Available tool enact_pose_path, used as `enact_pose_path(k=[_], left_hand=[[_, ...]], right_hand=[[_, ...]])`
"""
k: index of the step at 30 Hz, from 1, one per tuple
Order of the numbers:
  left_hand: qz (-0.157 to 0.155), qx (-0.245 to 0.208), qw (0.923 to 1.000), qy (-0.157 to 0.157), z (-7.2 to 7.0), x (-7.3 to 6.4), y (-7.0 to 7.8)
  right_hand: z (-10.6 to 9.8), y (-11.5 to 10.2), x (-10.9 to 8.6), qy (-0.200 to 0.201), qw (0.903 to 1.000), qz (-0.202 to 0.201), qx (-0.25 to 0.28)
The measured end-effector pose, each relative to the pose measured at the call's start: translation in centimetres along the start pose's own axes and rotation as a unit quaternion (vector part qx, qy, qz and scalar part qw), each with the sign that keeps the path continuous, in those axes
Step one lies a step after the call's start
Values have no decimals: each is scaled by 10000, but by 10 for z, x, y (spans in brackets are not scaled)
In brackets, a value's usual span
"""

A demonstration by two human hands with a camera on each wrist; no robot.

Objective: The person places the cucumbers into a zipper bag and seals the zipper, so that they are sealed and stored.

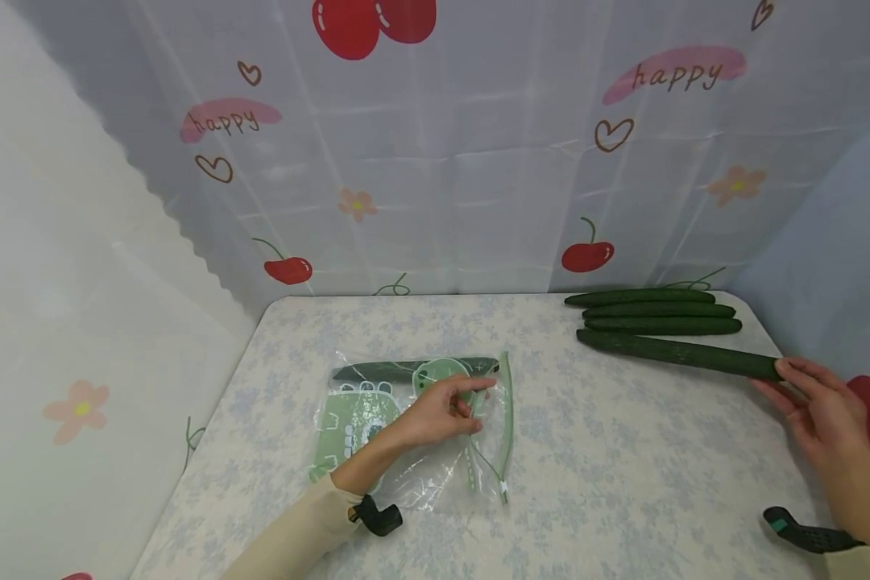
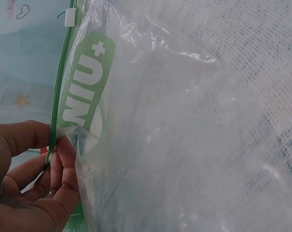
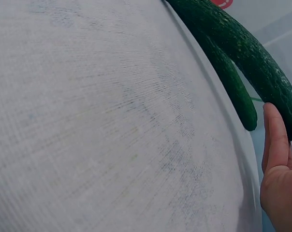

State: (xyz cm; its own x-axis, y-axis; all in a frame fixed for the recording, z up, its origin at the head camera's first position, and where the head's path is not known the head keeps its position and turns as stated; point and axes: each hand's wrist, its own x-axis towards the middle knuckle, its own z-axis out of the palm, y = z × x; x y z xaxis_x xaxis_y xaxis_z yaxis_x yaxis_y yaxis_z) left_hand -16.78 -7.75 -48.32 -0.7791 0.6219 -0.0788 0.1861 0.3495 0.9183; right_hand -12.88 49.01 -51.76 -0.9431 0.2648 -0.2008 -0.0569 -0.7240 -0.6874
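A clear zip bag (image 1: 435, 475) with green prints and a green slider strip (image 2: 59, 92) lies on the table, and one cucumber (image 1: 384, 371) is inside it. My left hand (image 1: 435, 411) pinches the bag's edge by the strip between thumb and fingers (image 2: 64, 174). At the table's right side my right hand (image 1: 826, 403) grips the near end of a long dark green cucumber (image 1: 681, 351), thumb and fingers on either side. Its far end reaches toward the other cucumbers. In the right wrist view this cucumber (image 3: 252, 53) lies across the view beside another one.
Several more cucumbers (image 1: 660, 325) lie side by side at the table's back right corner. The table (image 1: 594, 467) has a pale floral cloth. A printed curtain (image 1: 449, 177) hangs behind it, with further sheets at left and right.
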Motion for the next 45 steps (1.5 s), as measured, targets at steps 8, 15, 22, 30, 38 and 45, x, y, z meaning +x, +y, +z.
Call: enact_pose_path(k=[8,15,22,30,38,45], left_hand=[[-24,127,9999,3,0,-1,1],[27,149,9999,10,0,-2,-1],[-15,133,9999,23,0,-1,-2],[-56,150,9999,58,1,-1,-2],[-29,88,10000,36,1,-1,-2],[-70,47,9999,63,0,-2,-3]], right_hand=[[1,5,-4,-215,9994,-6,282],[4,8,-6,-560,9979,17,318],[7,13,-6,-950,9941,210,474],[16,23,-6,-1554,9841,580,639],[26,35,-3,-1642,9840,611,336],[35,46,-2,-1813,9810,687,115]])
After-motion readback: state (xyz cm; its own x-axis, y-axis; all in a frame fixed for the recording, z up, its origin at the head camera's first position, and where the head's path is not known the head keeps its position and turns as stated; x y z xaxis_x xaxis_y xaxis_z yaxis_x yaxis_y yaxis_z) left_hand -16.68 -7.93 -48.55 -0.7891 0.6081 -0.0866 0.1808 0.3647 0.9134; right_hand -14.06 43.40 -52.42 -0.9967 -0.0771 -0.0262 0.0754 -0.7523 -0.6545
